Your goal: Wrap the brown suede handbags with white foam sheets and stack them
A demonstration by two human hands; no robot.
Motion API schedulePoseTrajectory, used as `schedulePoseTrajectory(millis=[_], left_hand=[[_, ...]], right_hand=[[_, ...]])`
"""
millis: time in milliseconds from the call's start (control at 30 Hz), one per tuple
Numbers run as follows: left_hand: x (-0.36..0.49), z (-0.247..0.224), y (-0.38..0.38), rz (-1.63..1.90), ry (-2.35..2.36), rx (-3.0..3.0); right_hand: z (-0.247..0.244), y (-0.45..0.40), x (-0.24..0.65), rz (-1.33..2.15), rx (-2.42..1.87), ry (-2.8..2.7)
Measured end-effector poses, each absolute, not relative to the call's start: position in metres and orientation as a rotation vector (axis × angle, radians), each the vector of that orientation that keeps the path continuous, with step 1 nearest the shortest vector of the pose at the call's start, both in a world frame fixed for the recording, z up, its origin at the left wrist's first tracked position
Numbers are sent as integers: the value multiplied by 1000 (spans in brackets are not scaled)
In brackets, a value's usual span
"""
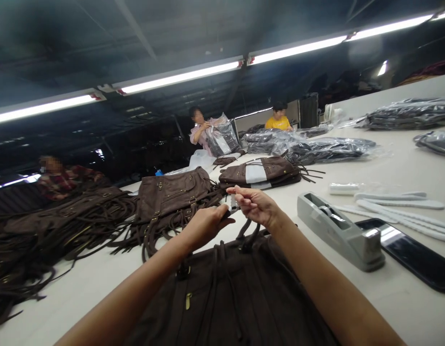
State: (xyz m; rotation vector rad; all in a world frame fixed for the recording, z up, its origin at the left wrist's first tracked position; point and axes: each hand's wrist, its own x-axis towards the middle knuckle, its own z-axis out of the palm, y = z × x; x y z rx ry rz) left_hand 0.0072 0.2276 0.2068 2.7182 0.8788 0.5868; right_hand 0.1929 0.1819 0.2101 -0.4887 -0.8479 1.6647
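Observation:
A dark brown bag (222, 293) with a gold zipper pull and long cords lies nearest to me, under my forearms. Above its handles my two hands are close together. My left hand (208, 223) is closed round a small black thing, mostly hidden by the fingers. My right hand (253, 204) is pinched at the fingertips, with a thin dark end sticking out that I cannot make out clearly. A small pale, clear-looking piece (234, 201) shows between the hands.
On the white table (100, 283) are a grey tape dispenser (338, 230), a black phone (410, 252), white strips (406, 211), brown bags (168, 192) at left and a banded stack (260, 173). Plastic-wrapped bags (316, 146) lie farther back. Several people are beyond the table.

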Motion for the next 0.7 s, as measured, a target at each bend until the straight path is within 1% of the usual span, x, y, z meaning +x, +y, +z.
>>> schedulePoseTrajectory(millis=[67, 100, 167, 300, 400, 467, 567, 633, 700], left_hand=[[4, 207, 230, 617, 924, 2692], [1, 209, 234, 643, 953, 2668], [-7, 215, 249, 717, 1025, 2599], [-24, 227, 289, 809, 1192, 2437], [-30, 224, 310, 785, 1292, 2354], [-30, 219, 317, 767, 1340, 2326], [-30, 208, 323, 733, 1406, 2323], [-35, 199, 325, 687, 1464, 2332], [-43, 187, 325, 608, 1518, 2339]], right_hand=[[210, 182, 198, 1665, -491, -757], [210, 182, 202, 1598, -508, -764], [208, 183, 211, 1357, -589, -846], [194, 190, 226, 803, -1009, -1360], [169, 203, 215, 533, -1271, -1747], [147, 215, 197, 530, -1341, -1760], [114, 233, 176, 751, -1378, -1506], [100, 242, 177, 856, -1420, -1332], [92, 248, 189, 861, -1463, -1217]])
